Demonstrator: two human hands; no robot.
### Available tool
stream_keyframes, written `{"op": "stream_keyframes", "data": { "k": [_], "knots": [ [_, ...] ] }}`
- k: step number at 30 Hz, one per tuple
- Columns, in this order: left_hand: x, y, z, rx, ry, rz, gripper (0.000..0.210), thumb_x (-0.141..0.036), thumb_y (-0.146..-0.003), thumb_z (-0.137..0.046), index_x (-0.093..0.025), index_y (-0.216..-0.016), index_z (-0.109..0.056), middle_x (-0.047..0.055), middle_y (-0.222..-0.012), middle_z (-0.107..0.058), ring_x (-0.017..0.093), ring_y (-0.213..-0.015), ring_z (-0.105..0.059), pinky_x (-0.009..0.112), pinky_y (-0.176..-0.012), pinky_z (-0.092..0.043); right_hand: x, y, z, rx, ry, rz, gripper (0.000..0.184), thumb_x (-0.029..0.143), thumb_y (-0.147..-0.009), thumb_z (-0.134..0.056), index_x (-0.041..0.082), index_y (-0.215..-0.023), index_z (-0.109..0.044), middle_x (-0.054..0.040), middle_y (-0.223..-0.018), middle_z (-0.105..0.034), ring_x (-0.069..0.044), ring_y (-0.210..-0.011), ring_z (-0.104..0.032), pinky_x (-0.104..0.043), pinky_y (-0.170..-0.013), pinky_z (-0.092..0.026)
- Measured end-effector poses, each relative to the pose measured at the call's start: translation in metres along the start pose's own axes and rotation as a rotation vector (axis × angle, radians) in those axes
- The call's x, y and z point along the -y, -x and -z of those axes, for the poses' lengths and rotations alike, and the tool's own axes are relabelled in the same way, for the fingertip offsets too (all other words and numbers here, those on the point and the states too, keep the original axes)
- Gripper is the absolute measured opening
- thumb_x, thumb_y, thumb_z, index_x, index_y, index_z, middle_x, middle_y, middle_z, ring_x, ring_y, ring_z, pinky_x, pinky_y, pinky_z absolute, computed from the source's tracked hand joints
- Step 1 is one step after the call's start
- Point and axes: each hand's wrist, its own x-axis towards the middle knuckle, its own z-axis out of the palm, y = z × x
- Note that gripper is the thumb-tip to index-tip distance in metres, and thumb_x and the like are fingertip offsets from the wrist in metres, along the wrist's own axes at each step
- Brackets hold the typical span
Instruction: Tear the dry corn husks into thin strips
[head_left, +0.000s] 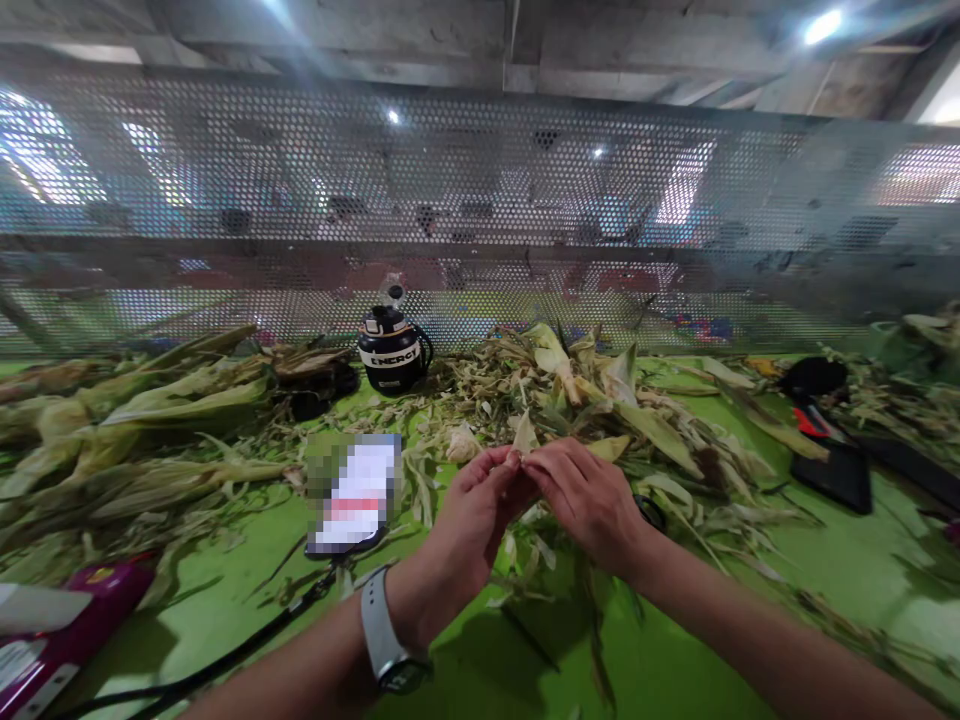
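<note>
Tally: one left hand [465, 525], one right hand [592, 505], one held husk piece [526, 433], one wristwatch [381, 630], one black jug [391, 366], one lit phone [358, 495], one magenta device [97, 607], one red object [811, 422], one green tabletop [225, 560]. Loose husks [191, 407] overlap heavily; exact count not obtainable.

The lower end of the pale husk piece [526, 434] is hidden between the person's left grip [474, 508] and right grip [589, 495]. A dark ring [652, 513] is partly covered by the right wrist. Mosaic obscures the phone [358, 492]. The left edge cuts off a magenta device [94, 615] and the husk heap [150, 415]. Behind the perforated panel [465, 190], shapes are blurred; the watch [401, 672] reading is too small to tell.
</note>
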Motion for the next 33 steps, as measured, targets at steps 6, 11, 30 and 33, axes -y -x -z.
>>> {"op": "stream_keyframes", "data": {
  "k": [6,11,30,33],
  "knots": [
    [0.002,0.004,-0.002,-0.012,0.047,-0.04,0.016,-0.014,-0.065,-0.075,-0.017,-0.073,-0.062,-0.002,-0.075,-0.067,0.009,-0.072,-0.063,0.021,-0.076,-0.051,0.004,-0.001,0.001,-0.05,-0.122,-0.241,0.015,0.032,-0.093,-0.046,0.019,-0.093,-0.053,-0.0062,-0.084,-0.064,-0.018,-0.072,-0.063,-0.028,-0.062,-0.048],
    [0.003,0.002,-0.002,-0.015,0.06,-0.041,0.015,-0.013,-0.065,-0.075,-0.018,-0.075,-0.064,-0.002,-0.081,-0.067,0.009,-0.077,-0.063,0.02,-0.079,-0.051,0.002,0.0,-0.004,-0.003,-0.218,-0.262,0.016,0.03,-0.094,-0.044,0.018,-0.097,-0.054,-0.0084,-0.088,-0.066,-0.02,-0.078,-0.064,-0.031,-0.068,-0.051],
    [0.001,-0.008,0.013,0.109,-0.122,-0.128,0.015,-0.021,-0.065,-0.076,-0.019,-0.077,-0.068,-0.002,-0.08,-0.066,0.008,-0.072,-0.057,0.018,-0.066,-0.044,-0.005,-0.012,0.013,0.285,-1.04,-0.675,0.018,0.034,-0.088,-0.048,0.017,-0.084,-0.051,0.0028,-0.066,-0.053,-0.008,-0.048,-0.047,-0.02,-0.046,-0.041],
    [0.002,-0.009,0.016,0.141,-0.218,-0.165,0.018,-0.023,-0.066,-0.075,-0.02,-0.084,-0.071,0.0,-0.084,-0.066,0.009,-0.072,-0.056,0.019,-0.064,-0.043,-0.005,-0.012,0.017,0.303,-1.013,-0.647,0.017,0.033,-0.088,-0.049,0.016,-0.084,-0.052,0.0031,-0.065,-0.052,-0.008,-0.049,-0.046,-0.019,-0.045,-0.039]
  ]
}}
